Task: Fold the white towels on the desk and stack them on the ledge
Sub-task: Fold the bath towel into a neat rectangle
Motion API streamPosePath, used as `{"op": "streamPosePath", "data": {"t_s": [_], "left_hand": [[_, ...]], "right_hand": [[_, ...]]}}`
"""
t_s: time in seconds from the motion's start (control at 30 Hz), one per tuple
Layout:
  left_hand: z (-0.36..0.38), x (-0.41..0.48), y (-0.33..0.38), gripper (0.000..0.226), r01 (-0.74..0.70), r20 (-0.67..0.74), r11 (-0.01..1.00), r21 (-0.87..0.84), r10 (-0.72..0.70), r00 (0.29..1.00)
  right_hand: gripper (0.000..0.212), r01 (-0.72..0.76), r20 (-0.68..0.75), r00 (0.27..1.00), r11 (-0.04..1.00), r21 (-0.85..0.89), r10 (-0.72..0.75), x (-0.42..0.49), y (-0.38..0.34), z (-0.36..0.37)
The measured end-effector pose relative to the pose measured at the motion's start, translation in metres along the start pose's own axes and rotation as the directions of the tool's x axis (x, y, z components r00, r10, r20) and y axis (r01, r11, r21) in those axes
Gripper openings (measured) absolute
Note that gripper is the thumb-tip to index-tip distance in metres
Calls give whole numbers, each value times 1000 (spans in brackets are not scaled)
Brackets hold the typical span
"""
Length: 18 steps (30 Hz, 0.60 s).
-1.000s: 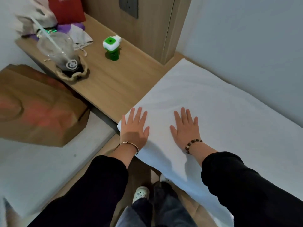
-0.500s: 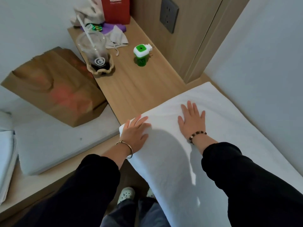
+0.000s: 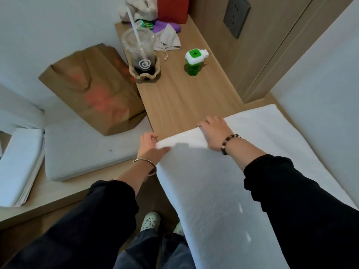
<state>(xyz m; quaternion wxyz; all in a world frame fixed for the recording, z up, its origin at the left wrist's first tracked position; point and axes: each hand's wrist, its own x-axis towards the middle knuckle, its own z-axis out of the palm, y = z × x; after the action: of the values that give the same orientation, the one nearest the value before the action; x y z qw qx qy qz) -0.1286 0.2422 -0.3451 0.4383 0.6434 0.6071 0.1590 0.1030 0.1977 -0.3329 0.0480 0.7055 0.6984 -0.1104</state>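
A large white towel point(image 3: 213, 191) lies spread over the wooden desk point(image 3: 180, 100) and hangs off its near edge. My left hand point(image 3: 149, 147) pinches the towel's near left corner, thumb on top. My right hand point(image 3: 215, 133) grips the towel's left edge a little farther back, fingers curled over it. The edge between both hands is lifted slightly off the desk. A folded white towel point(image 3: 17, 164) rests on the low wooden ledge point(image 3: 58, 197) at the far left.
On the desk behind the towel stand a green and white bottle point(image 3: 194, 63), a plastic cup with a straw point(image 3: 140, 55), a red bag point(image 3: 172, 8) and crumpled cloths. A brown paper bag point(image 3: 93, 90) leans on a white cushion point(image 3: 87, 152) on the ledge.
Both hands lay flat on the towel before. They have since slid to its left edge and taken hold of it, and the view has swung left toward the ledge.
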Motion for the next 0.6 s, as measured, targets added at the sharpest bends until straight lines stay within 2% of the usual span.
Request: {"op": "streamPosePath", "data": {"t_s": [0.07, 0.13, 0.17, 0.23, 0.3, 0.37, 0.4, 0.5, 0.6], "left_hand": [[-5, 4, -2, 52, 153, 102, 981, -119, -142, 985], [-15, 9, -5, 51, 245, 224, 958, -150, -208, 952], [-20, 11, -6, 46, 234, 286, 966, -107, -195, 938], [-32, 16, -5, 32, 101, 409, 983, 150, -155, 899], [-39, 19, -2, 31, -21, 470, 929, 369, -167, 867], [-41, 19, 2, 34, -44, 476, 914, 403, -169, 863], [-40, 17, 3, 34, -35, 469, 923, 384, -162, 868], [-38, 11, 2, 30, -18, 441, 956, 291, -118, 890], [-37, 5, -3, 34, -1, 394, 976, 216, -86, 915]], "right_hand": [[39, 29, 97, 995, 999, -19, -27, 7, 1, -11], [37, 30, 245, 969, 998, -52, -17, 15, 2, -24], [36, 34, 311, 950, 995, -97, -2, 19, 2, -30], [29, 39, 408, 912, 982, -183, 40, 23, -1, -41], [11, -6, 478, 875, 988, -157, 81, 24, -1, -46], [10, -44, 481, 871, 991, -125, 99, 22, 0, -51], [8, -47, 461, 882, 992, -120, 98, 20, 0, -53], [18, -41, 367, 928, 995, -93, 73, 12, 5, -52], [10, -19, 267, 962, 989, -145, 58, 0, 8, -47]]}}
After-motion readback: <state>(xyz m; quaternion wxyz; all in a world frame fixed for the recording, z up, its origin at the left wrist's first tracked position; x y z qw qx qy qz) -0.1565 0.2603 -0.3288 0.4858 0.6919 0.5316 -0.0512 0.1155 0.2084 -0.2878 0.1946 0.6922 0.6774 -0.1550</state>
